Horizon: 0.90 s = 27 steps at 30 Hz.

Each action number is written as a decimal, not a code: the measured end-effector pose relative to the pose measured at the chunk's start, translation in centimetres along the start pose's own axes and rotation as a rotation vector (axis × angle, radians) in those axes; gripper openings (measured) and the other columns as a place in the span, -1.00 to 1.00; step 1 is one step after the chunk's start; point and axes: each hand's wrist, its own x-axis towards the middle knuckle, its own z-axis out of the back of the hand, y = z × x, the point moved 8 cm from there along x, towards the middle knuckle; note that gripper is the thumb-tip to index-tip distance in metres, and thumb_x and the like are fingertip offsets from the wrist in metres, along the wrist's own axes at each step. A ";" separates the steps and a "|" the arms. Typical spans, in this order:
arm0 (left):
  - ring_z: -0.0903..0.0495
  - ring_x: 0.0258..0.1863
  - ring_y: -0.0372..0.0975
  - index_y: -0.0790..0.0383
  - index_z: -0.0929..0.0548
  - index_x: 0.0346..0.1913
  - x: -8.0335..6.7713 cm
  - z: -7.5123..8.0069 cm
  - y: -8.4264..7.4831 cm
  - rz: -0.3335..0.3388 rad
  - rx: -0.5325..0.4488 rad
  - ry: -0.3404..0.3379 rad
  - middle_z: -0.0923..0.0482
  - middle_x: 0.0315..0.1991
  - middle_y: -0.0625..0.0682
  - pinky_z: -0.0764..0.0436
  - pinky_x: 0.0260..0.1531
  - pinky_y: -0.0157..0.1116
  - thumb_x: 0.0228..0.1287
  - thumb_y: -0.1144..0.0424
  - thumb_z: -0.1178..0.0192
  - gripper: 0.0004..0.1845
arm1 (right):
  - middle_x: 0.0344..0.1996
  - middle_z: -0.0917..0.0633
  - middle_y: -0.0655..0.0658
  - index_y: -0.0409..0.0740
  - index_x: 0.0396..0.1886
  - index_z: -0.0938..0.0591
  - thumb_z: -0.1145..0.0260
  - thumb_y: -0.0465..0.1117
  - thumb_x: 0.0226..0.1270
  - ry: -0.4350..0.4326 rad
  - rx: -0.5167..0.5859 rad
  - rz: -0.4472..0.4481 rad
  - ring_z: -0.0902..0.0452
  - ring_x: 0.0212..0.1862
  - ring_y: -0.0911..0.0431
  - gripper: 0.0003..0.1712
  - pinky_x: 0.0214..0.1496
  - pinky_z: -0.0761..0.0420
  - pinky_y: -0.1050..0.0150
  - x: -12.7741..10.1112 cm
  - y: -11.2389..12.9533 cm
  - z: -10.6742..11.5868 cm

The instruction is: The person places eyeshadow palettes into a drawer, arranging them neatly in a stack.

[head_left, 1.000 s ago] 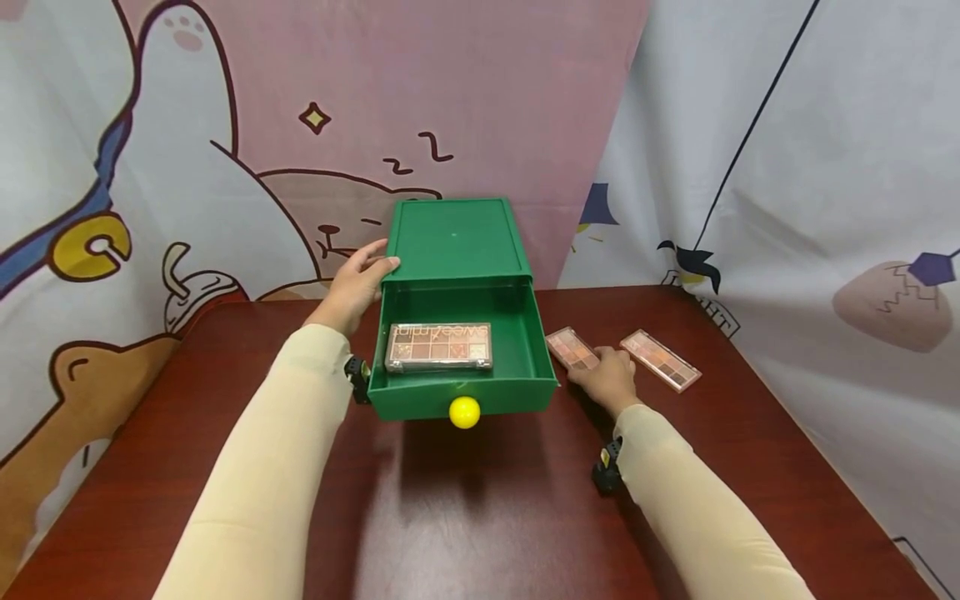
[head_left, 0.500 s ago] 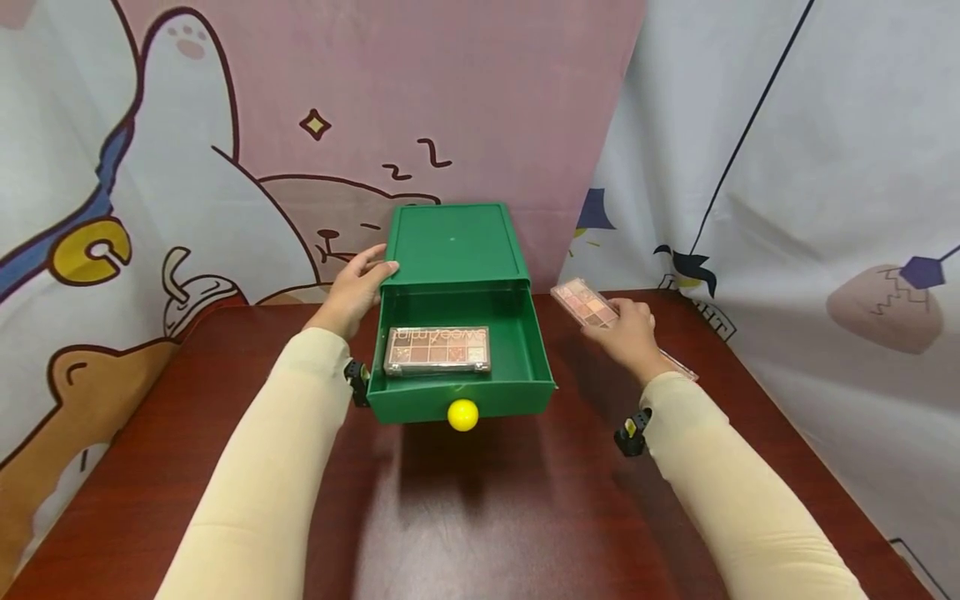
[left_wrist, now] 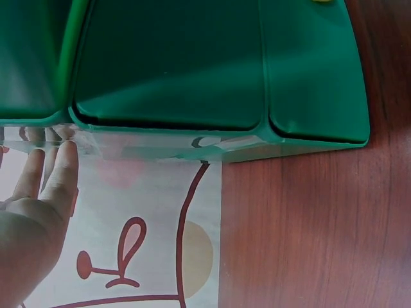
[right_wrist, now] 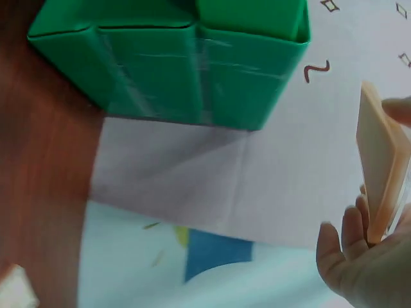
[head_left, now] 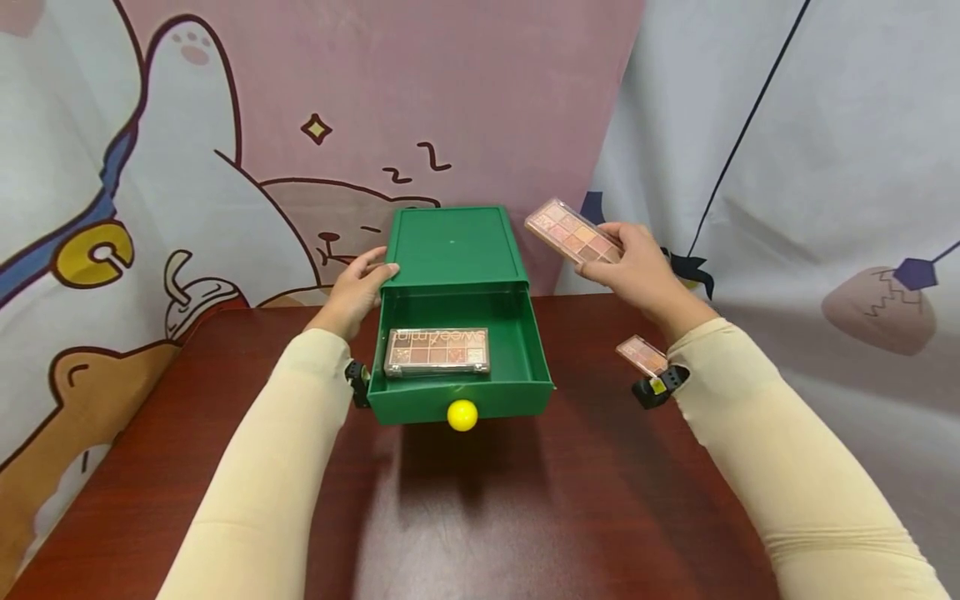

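My right hand [head_left: 637, 268] grips an eyeshadow palette [head_left: 572, 230] by its right end, raised above the table and tilted, its colour pans facing me. In the right wrist view, the edge of this palette [right_wrist: 379, 154] shows between thumb and fingers. To the left, my left hand [head_left: 354, 292] rests against the side of a green drawer box [head_left: 453, 242]; the left wrist view has its extended fingers [left_wrist: 62, 170] at the box wall. The pulled-out drawer [head_left: 517, 342] holds another palette [head_left: 437, 351], lying flat toward its left side.
A third palette [head_left: 641, 355] lies on the brown table [head_left: 585, 500], partly hidden by the right wrist camera. The drawer's yellow ball knob [head_left: 462, 415] sticks out toward me. A printed cloth [head_left: 525, 100] hangs behind the box.
My right hand has lifted its palette off the table, up and then slightly left, to about the height of the box top. The left hand and drawer box have stayed in place.
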 end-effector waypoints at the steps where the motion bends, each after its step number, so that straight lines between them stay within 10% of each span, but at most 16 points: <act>1: -0.14 0.43 -0.06 -0.11 -0.16 0.50 0.0 0.0 0.0 0.001 0.001 -0.003 -0.11 0.47 0.08 -0.25 0.35 -0.01 0.41 -0.03 -0.08 -0.34 | 0.16 -0.29 -0.30 -0.34 0.33 -0.33 -0.36 -0.12 0.19 0.021 0.003 0.016 -0.23 0.03 0.02 -0.23 -0.20 -0.41 0.38 0.2 0.8 0.0; 27: -0.14 0.43 -0.03 -0.06 -0.13 0.52 0.3 0.0 0.0 0.013 0.018 -0.016 -0.10 0.47 0.11 -0.25 0.34 0.00 0.44 0.01 -0.03 -0.35 | 0.13 -0.37 -0.18 -0.23 0.25 -0.42 -0.39 -0.22 0.10 0.583 -0.116 0.222 -0.24 0.10 0.00 -0.32 0.10 -0.41 0.12 0.5 12.6 -8.1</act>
